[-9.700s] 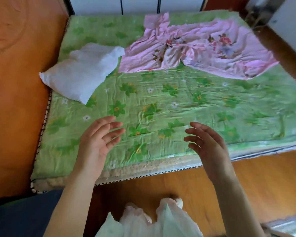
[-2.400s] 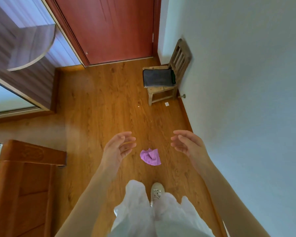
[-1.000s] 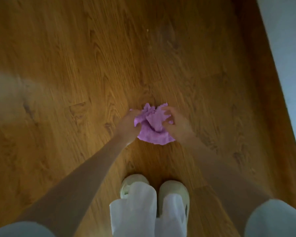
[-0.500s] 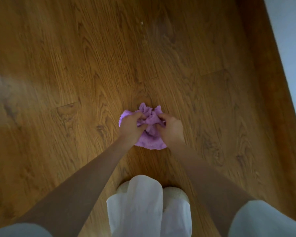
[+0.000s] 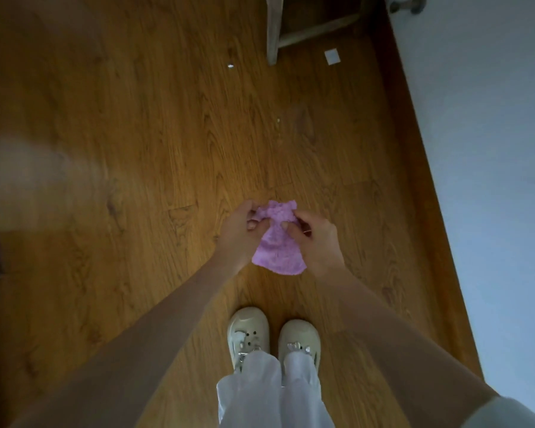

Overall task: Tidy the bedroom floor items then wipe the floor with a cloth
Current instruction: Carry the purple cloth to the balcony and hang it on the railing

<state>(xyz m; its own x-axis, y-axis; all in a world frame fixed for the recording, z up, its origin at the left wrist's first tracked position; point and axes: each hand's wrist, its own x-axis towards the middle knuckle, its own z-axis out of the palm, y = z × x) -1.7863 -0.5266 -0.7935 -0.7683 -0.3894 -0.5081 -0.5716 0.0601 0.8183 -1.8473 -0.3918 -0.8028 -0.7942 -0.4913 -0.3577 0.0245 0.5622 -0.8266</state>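
Purple cloth (image 5: 278, 242), small and fluffy, hangs between the two hands above the wooden floor (image 5: 136, 149), in front of the person's feet. The left hand (image 5: 238, 231) pinches the cloth's upper left edge between thumb and curled fingers, and the right hand (image 5: 314, 239) pinches its upper right edge the same way, so both hands are grasping the cloth. The top of the cloth is bunched and ruffled between the fingers; the lower part droops in a rounded flap toward the person. Whether that bottom edge touches the floor cannot be told from this angle.

Both bare forearms reach forward from the bottom corners of the view. Below the cloth stand two cream-coloured shoes (image 5: 272, 336), side by side and nearly touching, with pale trouser legs (image 5: 272, 393) falling over them.

A pale wall (image 5: 491, 149) runs along the right, meeting the floor at a wooden skirting strip (image 5: 420, 168). At the top of the view the legs of a wooden chair (image 5: 274, 29) stand on the floor near the wall. Just to the right of it lies a small white square scrap (image 5: 332, 56), and two tiny white specks lie on the boards: one (image 5: 230, 66) left of the chair leg, another (image 5: 278, 120) nearer the hands.
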